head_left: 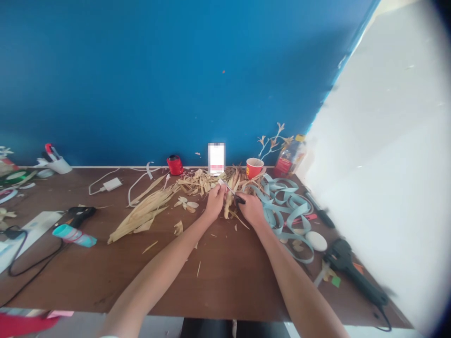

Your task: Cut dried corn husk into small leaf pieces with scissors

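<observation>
My left hand is closed in a pinch on a strip of dried husk that hangs down between both hands. My right hand is closed on small black-handled scissors, whose blades point up-left toward the husk strip near my left fingertips. Both hands hover over the brown table, just in front of a pile of dried husks. A few cut petal-shaped pieces lie to the left of my left hand.
A long husk bundle lies left of centre. Light blue ribbon coils at the right, beside a black glue gun. A red cup, bottle, red spool, charger, another glue gun and teal tube also sit here.
</observation>
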